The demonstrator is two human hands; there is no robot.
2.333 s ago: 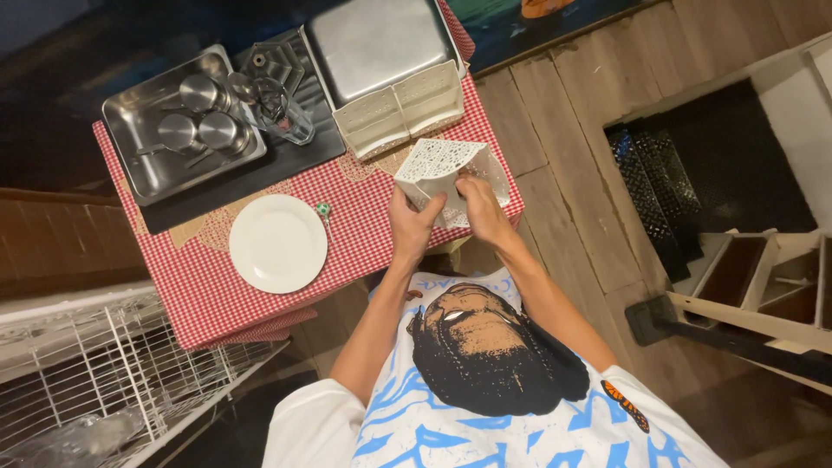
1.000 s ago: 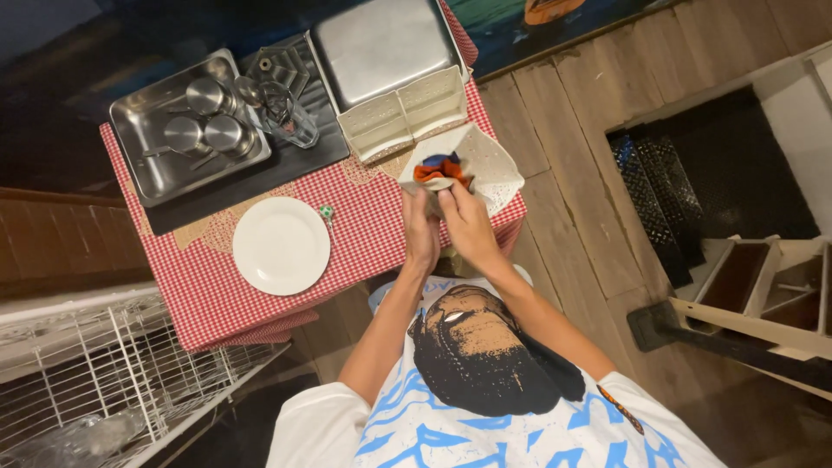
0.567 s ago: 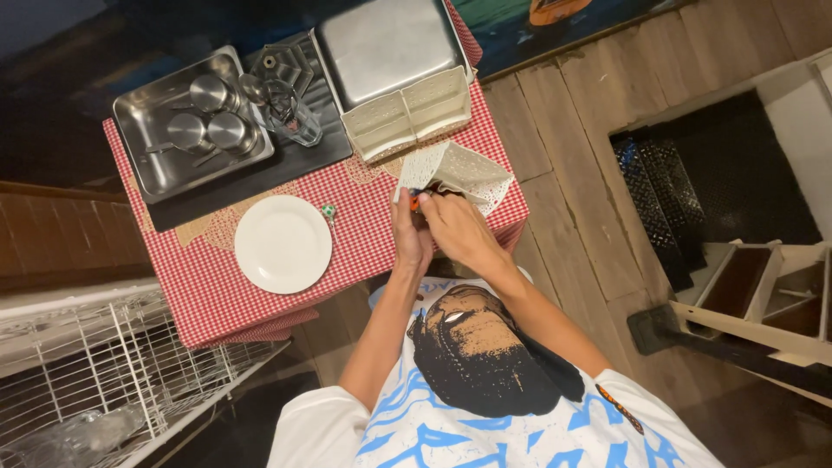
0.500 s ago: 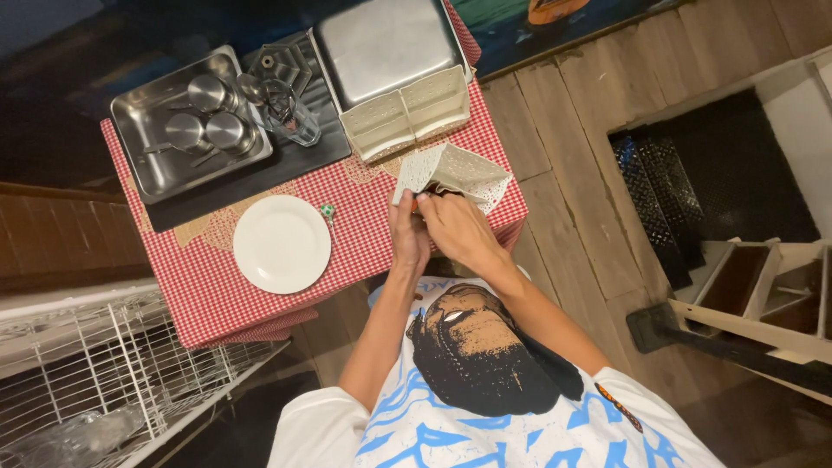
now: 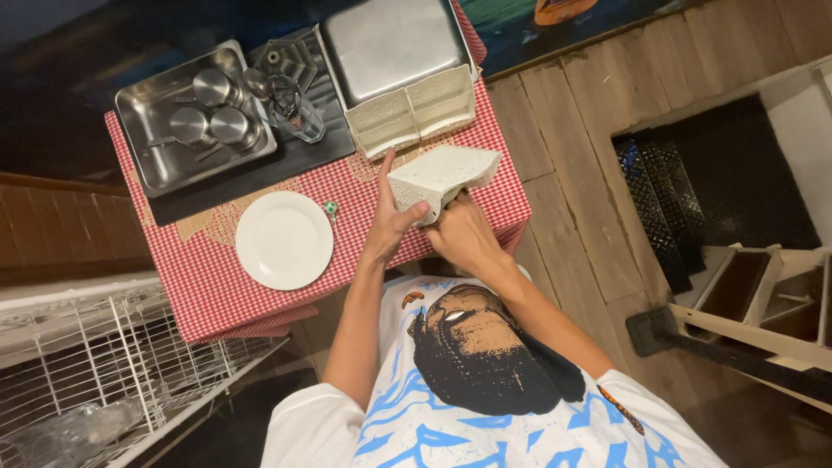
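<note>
Both hands hold a white folded napkin (image 5: 442, 173) at the table's right edge, 3 o'clock of the white plate (image 5: 284, 240): left hand (image 5: 392, 221) fingers wrapped on its near-left end, right hand (image 5: 464, 238) pinching underneath. Risk, as judged: the thin fold could slip or spring open, or brush the white divided tray (image 5: 416, 110) just beyond at 12 o'clock.

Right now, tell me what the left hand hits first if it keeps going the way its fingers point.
Probably the white divided tray: the left hand, gripping the white napkin holder, points up-table at it, though depth is unclear.
</note>
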